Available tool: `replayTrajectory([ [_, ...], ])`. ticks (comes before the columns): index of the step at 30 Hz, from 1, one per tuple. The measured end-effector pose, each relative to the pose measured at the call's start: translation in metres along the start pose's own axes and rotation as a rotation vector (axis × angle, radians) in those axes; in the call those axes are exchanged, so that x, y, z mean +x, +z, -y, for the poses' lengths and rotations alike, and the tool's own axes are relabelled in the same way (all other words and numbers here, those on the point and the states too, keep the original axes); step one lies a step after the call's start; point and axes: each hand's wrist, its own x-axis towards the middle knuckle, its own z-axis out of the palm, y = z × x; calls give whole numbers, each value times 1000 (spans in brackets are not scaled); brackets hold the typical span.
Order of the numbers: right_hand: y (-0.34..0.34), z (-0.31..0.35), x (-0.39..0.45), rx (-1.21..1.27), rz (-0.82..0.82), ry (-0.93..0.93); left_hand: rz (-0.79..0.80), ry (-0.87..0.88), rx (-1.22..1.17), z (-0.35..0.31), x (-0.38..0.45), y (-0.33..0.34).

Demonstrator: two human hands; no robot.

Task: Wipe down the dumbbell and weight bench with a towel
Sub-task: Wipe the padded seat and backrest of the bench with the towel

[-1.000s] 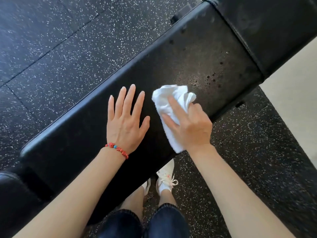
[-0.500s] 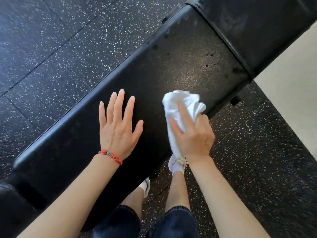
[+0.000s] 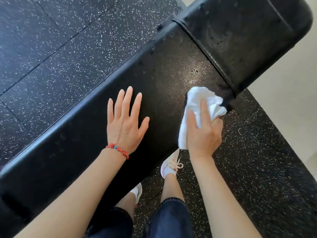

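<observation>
Two bare hands work over the long black padded weight bench (image 3: 163, 79), which runs diagonally from the lower left to the upper right across a black rubber floor flecked with white (image 3: 51, 48).

Furthest left of the pair, the left hand (image 3: 125, 124) lies flat on the pad, palm down, fingers straight and slightly spread, holding nothing; a red beaded bracelet (image 3: 118, 150) circles its wrist. It appears to be bracing the body. To the right, the right hand (image 3: 203, 133) is closed around a crumpled white cloth towel (image 3: 200, 100), thumb and forefinger laid over the top, the bunched end pressed against the near edge of the pad, just beside the seam where a second, darker pad section (image 3: 248, 35) begins. One towel corner hangs down over the bench edge. No dumbbell is in view.

By my reading, the bench-wiping step is under way, with the cloth at the end of the long pad. The next move probably calls for carrying the towel across the seam onto the upper section, keeping the cloth pressed flat; the pad's far edge and its lower-left stretch may want passes too.
</observation>
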Motion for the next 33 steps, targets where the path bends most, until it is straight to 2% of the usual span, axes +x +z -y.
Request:
replayTrajectory([
  [4,9,-4,45,-53,-28,-107,-12,-9,14,1,-1,5],
  [7,20,-3,84,-74,-45,-106,-24,-1,23,2,0,7],
  [9,19,-1,77,-73,-44,-148,-26,-4,20,2,0,7],
  [13,4,1,32,-27,52,-355,-19,-8,15,-1,1,2],
  [16,8,4,58,-17,83,-487,-18,-9,8,-2,1,2],
  [20,36,37,119,0,76,-429,-30,-14,16,-1,1,5],
  [23,40,50,120,-8,85,-375,-32,-14,24,0,0,6],
  [26,29,42,86,10,122,-514,-50,-23,13,0,1,4],
  [28,25,39,79,16,170,-631,-79,-71,-3,2,-1,3],
  [30,29,42,95,28,144,-686,-113,-158,-8,7,-2,2],
  [33,47,62,134,11,79,-618,-134,-276,15,16,-4,1],
])
